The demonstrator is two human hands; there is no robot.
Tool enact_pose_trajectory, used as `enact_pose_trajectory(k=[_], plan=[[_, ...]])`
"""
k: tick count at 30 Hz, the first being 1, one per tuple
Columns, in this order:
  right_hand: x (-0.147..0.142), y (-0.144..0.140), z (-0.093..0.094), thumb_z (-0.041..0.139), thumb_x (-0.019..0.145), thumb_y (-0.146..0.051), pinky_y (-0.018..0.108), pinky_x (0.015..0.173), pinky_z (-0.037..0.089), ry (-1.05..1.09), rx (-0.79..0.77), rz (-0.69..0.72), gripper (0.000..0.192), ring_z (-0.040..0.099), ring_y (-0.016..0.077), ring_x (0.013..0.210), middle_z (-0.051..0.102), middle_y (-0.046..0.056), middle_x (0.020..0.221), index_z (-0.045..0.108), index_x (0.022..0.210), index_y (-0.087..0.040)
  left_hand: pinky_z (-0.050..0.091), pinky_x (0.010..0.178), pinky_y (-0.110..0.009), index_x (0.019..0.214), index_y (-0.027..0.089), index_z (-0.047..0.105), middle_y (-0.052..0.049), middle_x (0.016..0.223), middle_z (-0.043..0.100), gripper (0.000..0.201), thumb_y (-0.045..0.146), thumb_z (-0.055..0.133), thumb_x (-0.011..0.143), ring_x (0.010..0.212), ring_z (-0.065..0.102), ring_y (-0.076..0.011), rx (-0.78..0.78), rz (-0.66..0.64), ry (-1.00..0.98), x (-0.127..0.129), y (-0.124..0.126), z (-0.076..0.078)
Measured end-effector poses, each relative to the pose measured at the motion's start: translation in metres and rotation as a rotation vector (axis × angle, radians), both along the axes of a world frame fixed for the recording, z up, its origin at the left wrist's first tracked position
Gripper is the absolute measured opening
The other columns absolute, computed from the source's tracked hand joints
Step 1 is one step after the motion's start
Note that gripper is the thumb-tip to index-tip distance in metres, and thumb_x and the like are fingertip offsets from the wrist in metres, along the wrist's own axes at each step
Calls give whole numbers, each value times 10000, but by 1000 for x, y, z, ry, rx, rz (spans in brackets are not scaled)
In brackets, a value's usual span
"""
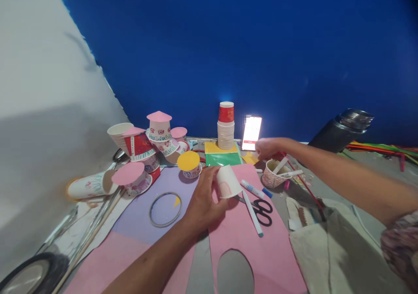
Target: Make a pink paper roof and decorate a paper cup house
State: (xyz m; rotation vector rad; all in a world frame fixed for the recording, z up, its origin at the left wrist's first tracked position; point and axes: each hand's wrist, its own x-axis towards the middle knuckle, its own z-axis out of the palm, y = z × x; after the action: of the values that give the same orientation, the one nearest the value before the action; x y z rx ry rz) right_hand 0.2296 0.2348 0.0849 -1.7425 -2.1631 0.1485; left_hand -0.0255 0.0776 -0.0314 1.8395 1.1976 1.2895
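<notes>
My left hand (207, 198) is closed around a small white paper cup (230, 182), which tilts over the pink paper (267, 250). A faint pink mark shows on the cup's side. My right hand (266, 148) is curled beside the lower edge of a lit phone (251, 133), just above a scrap of yellow paper (250, 158); its fingers are blurred and anything in them is hidden. Below the cup lie a marker (253, 213), black-handled scissors (263, 211) and a glue stick (252, 188) with its blue cap (267, 192) off.
Decorated cups with pink paper tops (159, 117) cluster at the left, near a yellow-topped cup (189, 161). A stack of cups (226, 128) stands by the blue wall. A patterned cup (274, 178) holds markers. A tape ring (165, 209) and a black flask (341, 128) flank the space.
</notes>
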Motion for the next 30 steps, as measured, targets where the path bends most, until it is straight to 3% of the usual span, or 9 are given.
enact_pose_trajectory(k=[4, 7, 9, 14, 17, 19, 21, 26, 30], plan=[[3, -9, 44, 813, 675, -49, 301, 523, 310, -4, -120, 99, 185, 473, 112, 470, 599, -32, 493, 690, 665, -186, 536, 1116, -545, 1405, 256, 519, -136, 1451, 554, 718, 211, 838, 764, 1343, 580, -339, -62, -23, -40, -2, 1, 2], [7, -53, 53, 750, 824, -155, 304, 579, 393, 144, -35, 172, 313, 543, 137, 569, 684, -38, 684, 693, 1121, -234, 528, 1137, -537, 1409, 253, 505, -136, 1459, 549, 744, 144, 799, 734, 1377, 563, -343, -54, -54, -54, -2, 2, 0], [7, -93, 40, 695, 918, -294, 296, 539, 418, 316, -16, 194, 400, 545, 140, 540, 650, -58, 697, 593, 1303, -260, 523, 1149, -539, 1407, 248, 506, -135, 1456, 550, 742, 94, 742, 720, 1395, 553, -344, -30, -65, -45, -3, 2, -2], [2, -156, -20, 771, 904, -442, 281, 497, 483, 1023, -384, 327, 212, 614, 153, 602, 715, 24, 808, 752, 1012, -261, 469, 1217, -562, 1457, 244, 483, -148, 1504, 513, 804, 58, 707, 708, 1446, 524, -348, -26, -133, -24, -7, 4, -7], [-1, -163, -46, 925, 758, -431, 284, 565, 570, 1260, -657, 478, 479, 685, 180, 722, 743, 46, 961, 787, 1198, -301, 463, 1225, -577, 1489, 256, 464, -145, 1516, 508, 815, 68, 700, 732, 1449, 521, -352, -29, -183, -20, -10, 5, -6], [-1, -164, -58, 981, 709, -361, 290, 652, 611, 1303, -711, 544, 643, 708, 191, 814, 742, 66, 1047, 757, 1309, -310, 456, 1232, -580, 1518, 262, 447, -145, 1536, 501, 839, 61, 674, 736, 1462, 507, -353, -27, -211, 6, -12, 5, -5], [0, -167, -67, 987, 726, -306, 280, 681, 615, 1301, -688, 547, 639, 703, 181, 826, 738, 70, 1040, 750, 1319, -299, 435, 1249, -578, 1529, 264, 448, -142, 1545, 501, 843, 61, 657, 737, 1471, 491, -349, -17, -231, 34, -12, 4, -4], [-5, -172, -85, 816, 950, -402, 228, 500, 511, 1287, -480, 416, 248, 591, 129, 634, 683, 18, 816, 795, 1164, -277, 416, 1258, -586, 1497, 274, 490, -131, 1519, 527, 796, 121, 718, 750, 1455, 496, -361, -25, -259, 72, -11, 3, 0], [-12, -172, -91, 766, 979, -454, 241, 453, 474, 1278, -309, 339, 225, 552, 131, 575, 640, 0, 710, 821, 1071, -256, 413, 1257, -586, 1485, 266, 497, -137, 1516, 514, 789, 123, 726, 743, 1462, 482, -364, -16, -247, 90, -12, 3, 1]])
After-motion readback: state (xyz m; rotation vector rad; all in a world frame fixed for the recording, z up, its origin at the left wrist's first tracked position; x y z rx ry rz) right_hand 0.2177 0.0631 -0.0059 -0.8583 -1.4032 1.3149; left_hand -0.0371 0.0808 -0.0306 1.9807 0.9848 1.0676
